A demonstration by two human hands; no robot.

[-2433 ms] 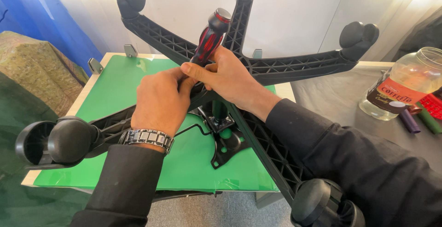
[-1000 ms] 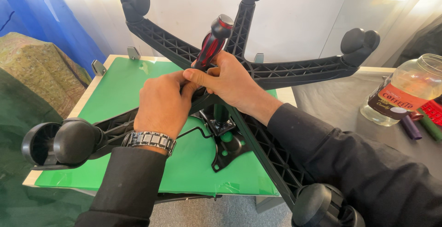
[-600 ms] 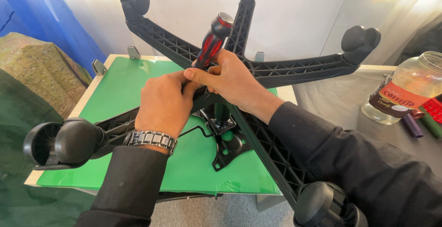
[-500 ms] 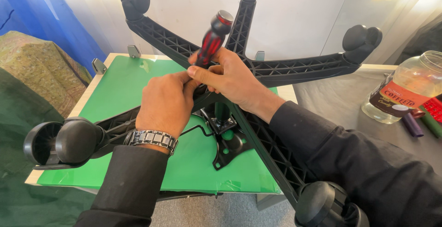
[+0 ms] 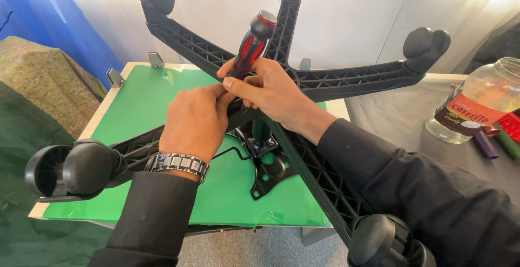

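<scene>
Right hand (image 5: 271,91): closed around the lower part of the screwdriver's grip, thumb laid along the side, wrist coming in from the right in a black sleeve.
Left hand (image 5: 195,120): curled narrow, fingertips pressed up against the right thumb and the foot of the handle; whether it grips the tool's shaft or only steadies it, I cannot tell, since the knuckles hide it. A metal watch sits on that wrist.
Screwdriver (image 5: 253,43): red and black handle, standing nearly upright and tilted a little to the right, its tip hidden under both hands at the middle of the chair base.
Chair base (image 5: 352,77): black, five ribbed arms, turned upside down so the wheels point up and outward; its hub lies right under the hands.
Wheels: one big caster (image 5: 73,169) at the near left, another (image 5: 387,242) at the near right, three more at the far ends.
Metal bracket (image 5: 268,166): black plate and post under the hub, lying on the green mat (image 5: 141,96).
Bench (image 5: 100,118): pale top carrying the mat and the base.
Jar (image 5: 479,101): clear, on the grey cloth to the right, well apart from the work.
Step in hand: looks like driving or loosening a fastener at the hub.
Next move calls for: firm downward pressure, the tool kept in line, the base held from rocking.
</scene>
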